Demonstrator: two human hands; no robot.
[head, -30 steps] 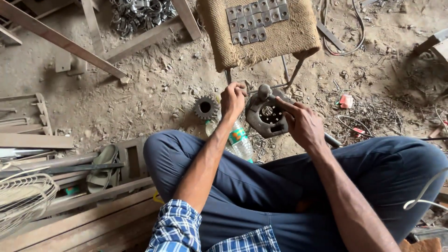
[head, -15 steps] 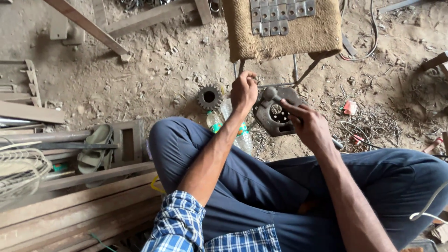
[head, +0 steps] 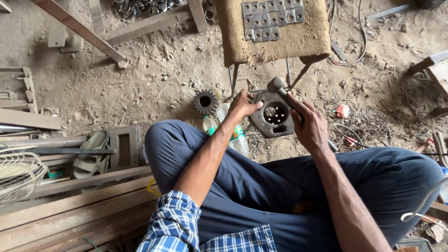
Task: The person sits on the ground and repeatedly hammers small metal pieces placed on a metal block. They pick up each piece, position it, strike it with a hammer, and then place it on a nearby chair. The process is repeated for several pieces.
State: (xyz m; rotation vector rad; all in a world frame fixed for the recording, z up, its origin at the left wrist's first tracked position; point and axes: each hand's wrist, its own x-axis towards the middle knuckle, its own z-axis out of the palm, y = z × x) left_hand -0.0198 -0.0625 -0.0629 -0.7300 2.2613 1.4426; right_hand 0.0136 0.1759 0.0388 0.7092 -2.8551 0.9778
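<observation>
- We sit cross-legged on a dirt floor, both arms reaching forward past the knees.
- Our left hand (head: 243, 105) is curled closed on the upper-left edge of the plate (head: 274, 120), a dark, rounded metal piece with a ring of holes in its middle.
- The plate lies on the ground just ahead of our legs, below the front edge of the stool (head: 270, 29).
- Our right hand (head: 309, 126) is wrapped tight round the hammer (head: 280, 88) handle; the head sits over the plate's top edge, at its rim. We cannot tell whether it touches.
- Hammer handle runs down-right through the fist; a short end shows past the hand near the right knee.
- A gear (head: 206, 102), dark and toothed, lies flat on the dirt left of the left hand, apart from it.
- A clear plastic bottle (head: 229, 130) with a green label lies between the gear and our left knee, partly under the left forearm.
- The stool has a burlap top with small grey metal tags (head: 271, 19) laid in rows on it.
- A green sandal (head: 91, 151) rests among timber and metal bars at left.
- A small red scrap (head: 343, 110) lies on the dirt right of the plate.
</observation>
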